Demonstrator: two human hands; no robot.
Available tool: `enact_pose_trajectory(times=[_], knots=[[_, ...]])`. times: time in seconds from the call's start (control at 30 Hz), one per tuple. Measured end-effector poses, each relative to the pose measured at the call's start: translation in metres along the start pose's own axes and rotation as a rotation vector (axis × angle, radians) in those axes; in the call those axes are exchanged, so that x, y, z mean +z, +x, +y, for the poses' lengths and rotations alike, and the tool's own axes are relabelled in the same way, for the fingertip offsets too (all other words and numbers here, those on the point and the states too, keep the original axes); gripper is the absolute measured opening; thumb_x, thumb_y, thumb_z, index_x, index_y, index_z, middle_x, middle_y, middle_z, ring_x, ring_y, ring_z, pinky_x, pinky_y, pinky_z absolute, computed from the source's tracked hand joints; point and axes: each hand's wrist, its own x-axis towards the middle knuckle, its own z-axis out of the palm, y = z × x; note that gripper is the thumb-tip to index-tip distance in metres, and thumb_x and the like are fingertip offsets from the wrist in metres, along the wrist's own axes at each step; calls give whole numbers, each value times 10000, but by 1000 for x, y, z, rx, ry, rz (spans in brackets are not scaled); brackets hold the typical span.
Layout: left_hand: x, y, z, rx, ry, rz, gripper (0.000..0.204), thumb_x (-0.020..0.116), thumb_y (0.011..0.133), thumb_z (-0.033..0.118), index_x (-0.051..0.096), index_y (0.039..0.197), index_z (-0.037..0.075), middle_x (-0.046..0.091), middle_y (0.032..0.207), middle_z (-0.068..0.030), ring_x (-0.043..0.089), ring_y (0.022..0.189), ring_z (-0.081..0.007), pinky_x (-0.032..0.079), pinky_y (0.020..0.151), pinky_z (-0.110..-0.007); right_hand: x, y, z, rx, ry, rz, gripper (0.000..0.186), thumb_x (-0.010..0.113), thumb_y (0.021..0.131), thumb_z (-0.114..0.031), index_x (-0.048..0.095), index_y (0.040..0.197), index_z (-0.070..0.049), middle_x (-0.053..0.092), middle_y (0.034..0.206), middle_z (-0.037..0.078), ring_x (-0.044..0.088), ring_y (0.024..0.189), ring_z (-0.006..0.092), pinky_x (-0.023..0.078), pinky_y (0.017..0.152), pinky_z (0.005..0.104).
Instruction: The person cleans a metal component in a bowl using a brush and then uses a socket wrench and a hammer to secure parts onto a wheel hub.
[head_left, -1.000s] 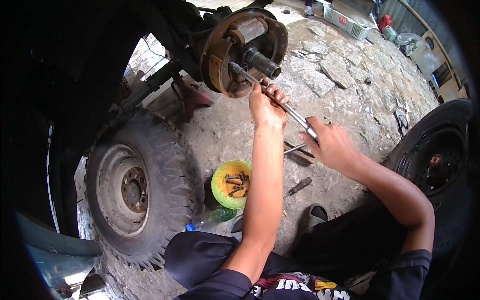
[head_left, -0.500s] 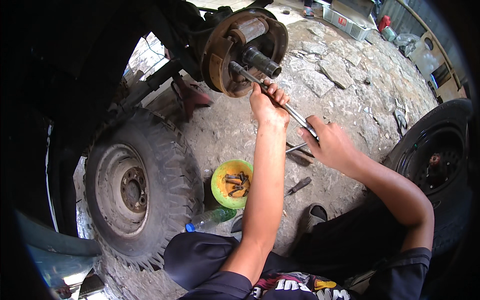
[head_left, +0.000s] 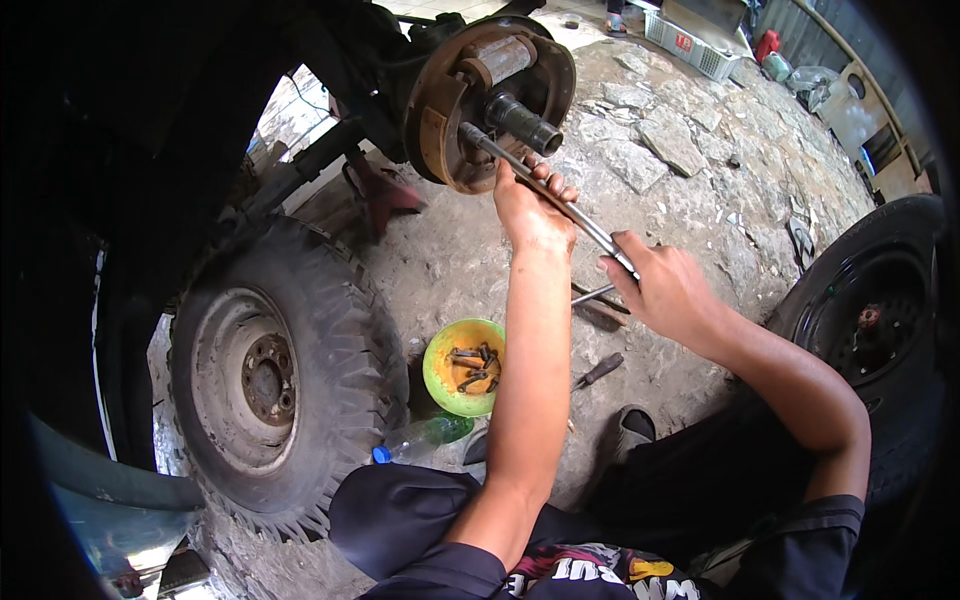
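A long steel socket wrench (head_left: 590,226) slants from the brake assembly (head_left: 436,125) down to my right hand. Its far end sits against the inside of the assembly, below the hollow axle spindle (head_left: 522,122). My left hand (head_left: 535,207) cradles the bar from below near the middle, thumb on one side and curled fingers on the other. My right hand (head_left: 665,285) is closed over the near end, where a thinner steel bar (head_left: 594,293) sticks out to the left below it. The exact contact at the far end is too small to make out.
A green bowl (head_left: 436,362) with several bolts stands by a plastic bottle (head_left: 425,437). A screwdriver (head_left: 600,370) lies on the stone floor. Large wheels, one at left (head_left: 330,350) and one at right (head_left: 800,310), flank me. A red jack stand (head_left: 385,195) is behind.
My left hand has shifted slightly left, and its fingers have loosened a little around the bar. The right hand has barely moved, and the wrench keeps nearly the same slant.
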Motion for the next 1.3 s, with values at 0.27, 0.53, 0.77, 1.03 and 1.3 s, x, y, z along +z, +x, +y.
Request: enact_pose_trajectory(times=[0.27, 0.53, 0.77, 1.03, 1.3], knots=[[-38, 36, 6, -523, -619, -933, 485, 377, 976, 522, 397, 684, 136, 241, 527, 52, 187, 424, -93, 178, 410, -260, 6, 10, 11, 516, 1270, -395, 304, 488, 1018, -333, 574, 1027, -42, 403, 566, -27, 407, 485, 119, 345, 454, 281], [-1, 8, -2, -56, -61, -22, 636, 228, 952, 668, 430, 717, 114, 297, 566, 33, 231, 458, -105, 209, 436, -264, 0, 1, 3, -43, 86, 74, 312, 574, 959, -302, 565, 1034, 0, 585, 587, 146, 597, 506, 321, 463, 490, 408], [-44, 33, -1, -312, -434, -651, 693, 230, 908, 752, 404, 693, 116, 266, 536, 51, 219, 421, -90, 211, 415, -253, 1, 9, 30, 334, 1136, -473, 385, 451, 1032, -321, 559, 1133, 35, 659, 800, 108, 613, 602, 138, 484, 510, 287], [-22, -21, -26, 390, 166, 3, 215, 582, 967, 157, 547, 1087, -17, 621, 955, -102, 633, 837, -196, 587, 721, -368, -21, 12, 2, 174, 496, -153, 271, 643, 922, -167, 624, 797, 73, 634, 626, 128, 640, 552, 158, 486, 533, 323], [-43, -6, -6, 194, 80, -171, 207, 535, 965, 68, 569, 1146, -27, 616, 957, -125, 659, 871, -256, 603, 830, -444, -34, 23, 16, 428, 1060, -691, 286, 647, 931, -230, 656, 977, 52, 700, 850, 150, 667, 740, 191, 534, 636, 339]])
